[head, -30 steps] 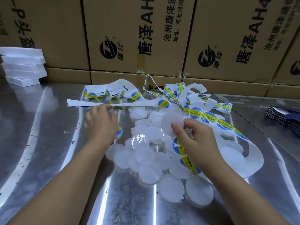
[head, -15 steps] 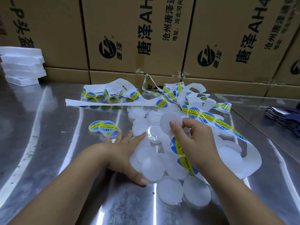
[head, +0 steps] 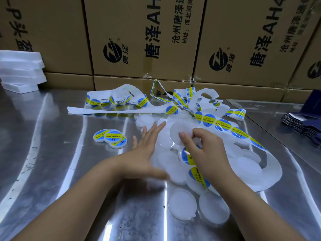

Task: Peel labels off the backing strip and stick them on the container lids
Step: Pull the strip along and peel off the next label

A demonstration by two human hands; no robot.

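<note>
A heap of round translucent white lids (head: 182,203) covers the middle of the steel table. My left hand (head: 147,153) lies over its left side with straight, spread fingers, touching the lids. My right hand (head: 205,150) grips the white backing strip (head: 271,162), which carries blue-and-yellow round labels (head: 223,125) and loops off to the right and back. A bare lid (head: 180,131) stands tilted just behind my right thumb. Three labelled lids (head: 111,138) lie stacked at the left of the heap.
Tangled backing strip (head: 121,100) with more labels lies behind the heap. Cardboard boxes (head: 142,35) wall off the back. White foam slabs (head: 19,70) are stacked far left. A pile of dark blue flat packs (head: 302,122) sits at the right edge.
My left hand drew back from the labelled lids at the left, leaving them there, and swept right onto the lid heap, its fingers now reaching further back. My right hand has stayed put.
</note>
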